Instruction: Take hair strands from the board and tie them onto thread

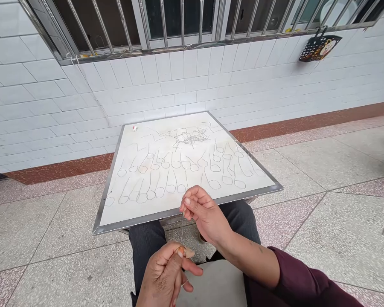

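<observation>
A thin pale wire or thread [182, 226] runs between my two hands, in front of the table's near edge. My left hand [169, 273] pinches its lower part between thumb and forefinger, the other fingers loosely curled. Higher up, my right hand [201, 211] grips the upper end between thumb and fingertips. Something small and tan shows at my left fingertips; I cannot make out what it is. On the white tabletop [141, 215] lie rows of thin wire pieces bent into loops with long tails [170, 188]. Behind them is a tangled heap of unlooped wire pieces [190, 135].
The square table has a grey metal rim [131, 223] and stands near a white tiled wall [179, 89]. A small red-and-white item [135, 128] lies at its far left corner. A patterned bag [320, 47] hangs from the window bars. My legs are under the near edge.
</observation>
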Available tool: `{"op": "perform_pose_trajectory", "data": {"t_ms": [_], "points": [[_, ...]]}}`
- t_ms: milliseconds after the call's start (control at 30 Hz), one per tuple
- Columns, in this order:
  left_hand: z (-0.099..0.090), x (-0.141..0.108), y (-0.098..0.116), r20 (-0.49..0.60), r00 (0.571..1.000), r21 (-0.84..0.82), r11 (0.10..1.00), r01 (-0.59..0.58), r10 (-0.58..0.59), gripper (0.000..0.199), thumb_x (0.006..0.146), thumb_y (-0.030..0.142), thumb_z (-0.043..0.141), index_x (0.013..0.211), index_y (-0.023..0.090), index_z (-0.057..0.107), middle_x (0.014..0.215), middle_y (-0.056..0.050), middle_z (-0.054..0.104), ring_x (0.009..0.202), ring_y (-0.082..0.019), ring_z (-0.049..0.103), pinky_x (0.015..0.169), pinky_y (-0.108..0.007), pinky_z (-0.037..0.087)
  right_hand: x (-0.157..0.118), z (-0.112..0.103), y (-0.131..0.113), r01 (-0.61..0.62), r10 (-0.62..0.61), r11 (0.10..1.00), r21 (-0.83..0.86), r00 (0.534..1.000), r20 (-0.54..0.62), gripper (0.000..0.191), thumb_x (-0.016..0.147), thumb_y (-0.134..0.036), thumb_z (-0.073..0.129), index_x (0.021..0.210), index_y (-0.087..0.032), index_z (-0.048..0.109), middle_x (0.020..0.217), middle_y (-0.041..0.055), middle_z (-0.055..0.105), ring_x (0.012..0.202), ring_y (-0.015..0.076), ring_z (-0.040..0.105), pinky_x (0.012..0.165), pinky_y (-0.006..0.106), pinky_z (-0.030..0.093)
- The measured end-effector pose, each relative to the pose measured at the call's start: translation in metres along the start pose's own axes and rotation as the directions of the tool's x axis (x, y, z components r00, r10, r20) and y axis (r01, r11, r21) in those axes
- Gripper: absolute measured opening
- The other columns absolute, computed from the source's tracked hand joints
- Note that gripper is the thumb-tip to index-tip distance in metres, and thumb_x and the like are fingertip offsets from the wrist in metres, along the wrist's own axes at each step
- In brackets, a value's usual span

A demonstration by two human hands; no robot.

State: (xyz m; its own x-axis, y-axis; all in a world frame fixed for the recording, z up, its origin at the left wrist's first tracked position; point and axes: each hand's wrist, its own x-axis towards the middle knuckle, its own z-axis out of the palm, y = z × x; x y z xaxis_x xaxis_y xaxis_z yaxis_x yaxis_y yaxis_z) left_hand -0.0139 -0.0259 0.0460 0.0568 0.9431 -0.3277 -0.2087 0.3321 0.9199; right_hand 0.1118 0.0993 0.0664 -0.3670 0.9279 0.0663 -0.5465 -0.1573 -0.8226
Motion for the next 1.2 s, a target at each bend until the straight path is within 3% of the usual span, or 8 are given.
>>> {"op": "perform_pose_trajectory", "data": {"t_ms": [100, 167, 267, 367, 500, 667, 1000, 1200], "points": [[0.003, -0.003, 0.000, 0.006, 0.999, -0.028, 0.999, 0.033, -0.033, 0.047, 0.085, 0.062, 0.061, 0.086, 0.017, 0.073, 0.074, -0.007, 0.075, 0.028, -0.002, 0.028, 0.056, -0.031, 0.053, 0.014, -0.014, -0.015, 0.125, -0.117, 0.992, 0.036, 0.978, -0.175, 0.023, 0.085, -0.037, 0.072, 0.087, -0.023, 0.055, 0.076, -0.0042, 0.061, 0.063, 0.0090, 0.053, 0.062, 0.022, 0.044], [0.004, -0.004, 0.000, -0.081, 0.996, -0.099, 0.995, 0.018, -0.026, 0.044, 0.084, 0.060, 0.064, 0.087, 0.017, 0.073, 0.075, -0.006, 0.076, 0.029, -0.002, 0.032, 0.063, -0.033, 0.056, 0.016, -0.022, -0.021, 0.222, -0.220, 0.975, -0.021, 0.940, -0.262, 0.020, 0.087, -0.036, 0.070, 0.088, -0.024, 0.053, 0.078, -0.0043, 0.058, 0.067, 0.0093, 0.052, 0.065, 0.022, 0.044], [0.000, 0.001, 0.002, -0.270, 0.962, -0.238, 0.967, -0.096, 0.029, 0.037, 0.081, 0.054, 0.071, 0.088, 0.018, 0.073, 0.075, -0.005, 0.077, 0.038, -0.007, 0.051, 0.073, -0.034, 0.056, -0.002, -0.024, -0.011, 0.180, -0.202, 0.953, -0.246, 0.977, -0.068, 0.017, 0.095, -0.040, 0.057, 0.095, -0.024, 0.056, 0.081, -0.0013, 0.059, 0.066, 0.0111, 0.051, 0.067, 0.026, 0.044], [-0.004, 0.006, 0.005, -0.390, 0.918, -0.319, 0.925, -0.208, 0.072, 0.031, 0.078, 0.046, 0.077, 0.087, 0.017, 0.073, 0.074, -0.005, 0.074, 0.057, -0.014, 0.064, 0.070, -0.029, 0.055, -0.029, -0.017, 0.011, 0.088, -0.003, 0.905, -0.415, 0.979, 0.203, 0.022, 0.092, -0.042, 0.060, 0.103, -0.024, 0.056, 0.088, 0.0011, 0.060, 0.070, 0.0128, 0.054, 0.067, 0.029, 0.046], [-0.004, 0.009, 0.006, -0.466, 0.876, -0.322, 0.898, -0.300, 0.126, 0.028, 0.080, 0.042, 0.075, 0.090, 0.016, 0.075, 0.072, -0.002, 0.067, 0.066, -0.013, 0.060, 0.068, -0.026, 0.052, -0.044, -0.007, 0.030, 0.015, 0.156, 0.848, -0.529, 0.948, 0.277, 0.029, 0.082, -0.030, 0.073, 0.102, -0.025, 0.053, 0.087, -0.0014, 0.064, 0.075, 0.0134, 0.059, 0.070, 0.029, 0.047], [-0.004, 0.008, 0.004, -0.434, 0.890, -0.281, 0.917, -0.283, 0.142, 0.029, 0.080, 0.043, 0.075, 0.092, 0.017, 0.076, 0.069, 0.000, 0.062, 0.065, -0.012, 0.057, 0.065, -0.024, 0.050, -0.043, -0.002, 0.035, 0.072, 0.097, 0.873, -0.483, 0.944, 0.316, 0.011, 0.090, -0.023, 0.061, 0.099, -0.025, 0.055, 0.080, -0.0023, 0.067, 0.071, 0.0130, 0.064, 0.064, 0.026, 0.047], [-0.021, 0.000, 0.007, -0.341, 0.932, -0.107, 0.980, -0.169, 0.124, 0.036, 0.082, 0.052, 0.071, 0.084, 0.016, 0.074, 0.076, -0.005, 0.073, 0.071, -0.020, 0.069, 0.074, -0.032, 0.056, -0.046, -0.008, 0.045, 0.045, 0.109, 0.829, -0.557, 0.965, 0.240, 0.017, 0.089, -0.024, 0.059, 0.106, -0.024, 0.063, 0.081, -0.0003, 0.065, 0.069, 0.0130, 0.060, 0.063, 0.027, 0.049], [-0.026, -0.002, 0.007, -0.261, 0.960, -0.030, 0.993, -0.117, 0.105, 0.034, 0.086, 0.048, 0.066, 0.078, 0.016, 0.074, 0.073, -0.006, 0.074, 0.068, -0.020, 0.069, 0.072, -0.031, 0.053, -0.046, -0.014, 0.046, 0.221, -0.029, 0.725, -0.652, 0.956, 0.291, 0.014, 0.093, -0.023, 0.056, 0.099, -0.023, 0.069, 0.087, 0.0027, 0.065, 0.068, 0.0129, 0.059, 0.061, 0.027, 0.048]]}}
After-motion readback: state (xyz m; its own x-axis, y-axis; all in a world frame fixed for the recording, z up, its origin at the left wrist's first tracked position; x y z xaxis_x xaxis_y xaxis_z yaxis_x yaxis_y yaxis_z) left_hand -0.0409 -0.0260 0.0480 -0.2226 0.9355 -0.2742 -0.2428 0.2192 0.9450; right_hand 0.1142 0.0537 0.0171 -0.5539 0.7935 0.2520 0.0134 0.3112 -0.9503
